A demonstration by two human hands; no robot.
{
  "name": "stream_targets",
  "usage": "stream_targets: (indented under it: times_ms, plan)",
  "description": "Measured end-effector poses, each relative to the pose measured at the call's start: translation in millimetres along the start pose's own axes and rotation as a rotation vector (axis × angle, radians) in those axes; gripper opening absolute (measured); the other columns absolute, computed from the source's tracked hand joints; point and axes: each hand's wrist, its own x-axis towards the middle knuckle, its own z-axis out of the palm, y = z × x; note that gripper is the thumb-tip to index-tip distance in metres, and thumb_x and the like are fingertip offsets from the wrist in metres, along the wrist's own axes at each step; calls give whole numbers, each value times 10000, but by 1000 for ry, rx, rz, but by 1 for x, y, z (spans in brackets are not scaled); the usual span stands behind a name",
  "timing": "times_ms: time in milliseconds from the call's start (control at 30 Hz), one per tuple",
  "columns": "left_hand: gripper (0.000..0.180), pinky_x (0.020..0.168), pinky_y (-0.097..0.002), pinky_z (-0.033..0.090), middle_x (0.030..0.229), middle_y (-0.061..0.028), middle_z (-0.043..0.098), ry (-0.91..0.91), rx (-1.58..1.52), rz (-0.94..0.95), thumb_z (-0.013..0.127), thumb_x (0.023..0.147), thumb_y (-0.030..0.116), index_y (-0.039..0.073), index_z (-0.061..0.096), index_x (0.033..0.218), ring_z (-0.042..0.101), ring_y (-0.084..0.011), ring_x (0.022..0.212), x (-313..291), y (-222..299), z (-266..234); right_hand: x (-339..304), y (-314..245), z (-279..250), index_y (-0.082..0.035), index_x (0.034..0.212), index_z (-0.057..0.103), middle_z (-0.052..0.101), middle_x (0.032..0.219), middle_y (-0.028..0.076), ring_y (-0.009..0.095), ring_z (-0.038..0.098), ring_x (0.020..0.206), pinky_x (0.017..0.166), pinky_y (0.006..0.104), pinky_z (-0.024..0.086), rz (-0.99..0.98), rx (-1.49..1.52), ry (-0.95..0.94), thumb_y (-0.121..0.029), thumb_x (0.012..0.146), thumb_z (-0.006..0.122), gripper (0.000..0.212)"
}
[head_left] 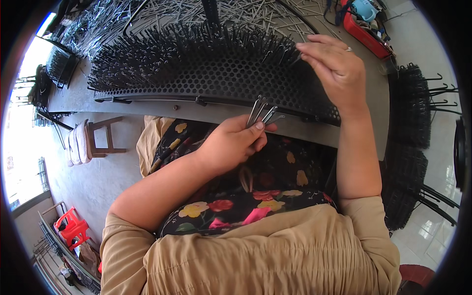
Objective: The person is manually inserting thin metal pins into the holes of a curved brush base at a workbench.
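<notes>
My left hand is closed around a small bunch of thin metal rods, their looped or bent tips sticking up past the thumb. It hovers over my lap, just short of the table's near edge. Across the table lies a long black perforated rack, its rear holes packed with dark upright rods that have hooked tips. My right hand is raised over the rack's right end, thumb and fingers pinched together beside the standing rods. Whatever lies between those fingertips is too small to make out.
Loose metal rods are heaped on the grey table behind the rack. A red tray holding a light blue object stands at the far right. Black bristly bundles with hooks hang along the right side. A wooden stool stands at left.
</notes>
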Motion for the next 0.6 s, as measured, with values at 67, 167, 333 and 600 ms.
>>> stream_targets:
  times_ms: [67,167,333,600]
  plan:
    - [284,491,-181,297,754,34,501,0,-10,-1,402,1018,215,22,555,1160,378,-41,594,0,0,-1,2,-2,6,-33,911,724,724,938,48,231,651,1015,864,301,490,-19,-17,-33,10,759,712,159]
    - [260,494,-181,299,756,31,500,-4,-30,14,418,1010,187,22,555,1158,379,-42,597,-2,0,-1,1,-7,3,-19,900,711,719,949,64,246,654,988,865,306,489,-71,-94,52,32,758,701,150]
    - [232,504,-183,307,760,29,499,-20,-55,78,434,996,143,22,555,1152,381,-43,600,-5,1,0,-20,-40,-2,5,932,683,696,940,61,161,647,883,780,259,499,210,151,104,52,801,681,140]
    - [227,509,-176,304,781,25,521,-85,-75,222,450,994,172,51,564,1148,386,-31,594,-5,1,5,-40,-80,-6,36,994,641,676,886,75,102,638,786,697,211,512,881,918,-266,66,839,645,158]
